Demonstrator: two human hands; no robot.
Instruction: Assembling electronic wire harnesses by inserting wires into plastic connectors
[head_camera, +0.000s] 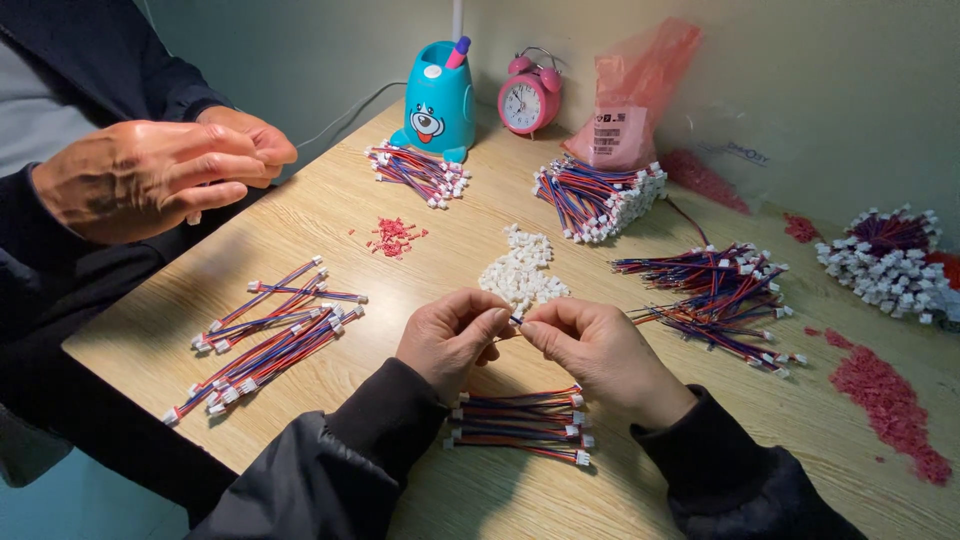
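wires (520, 425) lie by your sleeves, and just past them your left hand (450, 335) and right hand (590, 345) meet, both pinching one tiny plug (516, 320) on a wire. it sits in front of the white plugs (520, 270). pinch loosely and it could slip and get lost there.

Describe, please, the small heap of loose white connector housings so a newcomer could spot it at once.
Start at the wooden table and find the pink alarm clock at its far edge. Straight below it, just beyond the left hand and right hand, lies the white connector pile. Unlike the neighbouring bundles, it has no wires.
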